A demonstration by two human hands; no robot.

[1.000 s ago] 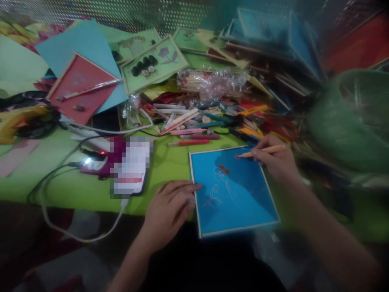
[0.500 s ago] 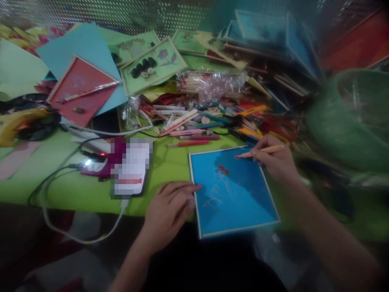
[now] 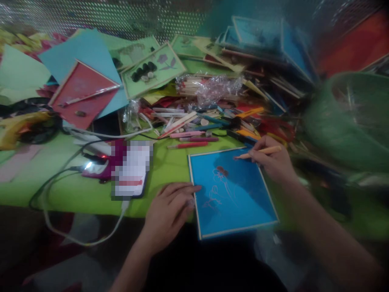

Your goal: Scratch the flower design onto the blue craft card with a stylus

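A blue panel [image 3: 243, 202] with a thin pale wooden frame lies near the table's front edge. On it are a pinkish outline of a flower with a stem and leaves, and one dark reddish patch filled in at the flower's top. My right hand [image 3: 272, 160], closed in a pinch, holds a light orange pen [image 3: 269, 150]. Its dark reddish tip is over the panel's upper part, away from the drawing; whether it touches is unclear. My left hand [image 3: 170, 211] rests at the panel's left edge, forefinger stretched onto the frame, other fingers loosely bent, thumb partly hidden.
Left of the panel lies a phone [image 3: 133, 170] on a charging cable, beside a purple lit device [image 3: 97, 169]. Loose pens [image 3: 194, 144], sticks and plastic wrap [image 3: 217, 89] pile up behind. A green basin [image 3: 349, 121] stands right; framed panels [image 3: 153, 73] lie at the back.
The view has shifted slightly, so the background sits a little lower. Both hands, the pen and the panel keep nearly the same places.
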